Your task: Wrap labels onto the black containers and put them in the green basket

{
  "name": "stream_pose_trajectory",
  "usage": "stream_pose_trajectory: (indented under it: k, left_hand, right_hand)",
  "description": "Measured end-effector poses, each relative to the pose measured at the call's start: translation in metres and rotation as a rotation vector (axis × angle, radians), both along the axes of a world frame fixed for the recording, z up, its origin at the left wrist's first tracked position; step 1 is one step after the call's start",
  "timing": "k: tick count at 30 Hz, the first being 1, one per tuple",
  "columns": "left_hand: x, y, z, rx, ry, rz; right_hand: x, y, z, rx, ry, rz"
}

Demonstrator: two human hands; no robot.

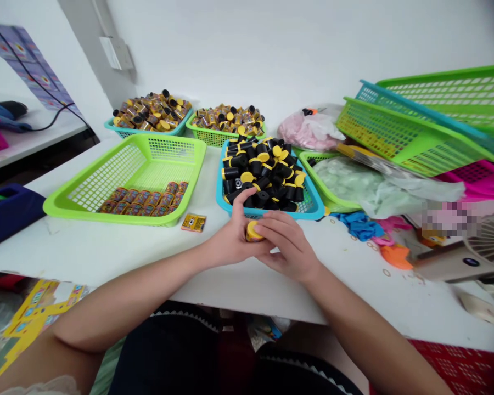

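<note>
Between my hands is a small canister (253, 231) with a yellow lid, its side partly hidden by my fingers. My left hand (231, 237) is closed around it, index finger raised. My right hand (288, 244) has its fingers pressed on the lid and side. Just beyond sits a blue basket (313, 211) heaped with black canisters (267, 174) with yellow lids. A small stack of printed labels (194, 223) lies left of my hands. In the green basket (158, 219) at left, labelled canisters (146, 203) are lined up in rows.
Two more baskets of labelled canisters, one blue (127, 131) and one green (209, 135), stand against the wall. On the right are a green basket with a pale plastic bag (354, 178), stacked tilted baskets (399, 137), blue balloon-like scraps (359, 225) and a fan (492, 241).
</note>
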State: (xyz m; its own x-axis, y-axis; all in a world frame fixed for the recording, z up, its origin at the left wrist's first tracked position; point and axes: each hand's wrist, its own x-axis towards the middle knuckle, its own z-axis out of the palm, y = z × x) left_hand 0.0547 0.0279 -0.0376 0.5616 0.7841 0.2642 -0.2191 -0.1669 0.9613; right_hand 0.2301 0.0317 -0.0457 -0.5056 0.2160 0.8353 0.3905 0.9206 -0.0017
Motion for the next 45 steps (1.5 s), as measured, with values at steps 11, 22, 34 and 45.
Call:
stream_pose_trajectory:
  k: [11,22,34,45]
  left_hand:
    - [0.003,0.0,-0.012,0.042,0.084,0.263]
    - [0.0,0.007,-0.003,0.026,0.01,0.039]
    - [-0.018,0.008,0.015,0.15,0.194,-0.024]
    - [-0.157,0.036,0.091,0.275,0.894,0.829]
  right_hand:
    - [0.0,-0.006,-0.003,0.119,-0.135,-0.159]
    - [-0.006,-0.002,0.004,0.047,0.037,-0.15]
    - [-0.002,-0.001,-0.005,0.093,0.058,-0.1]
    - [-0.017,0.037,0.04,-0.834,-0.353,-0.755]
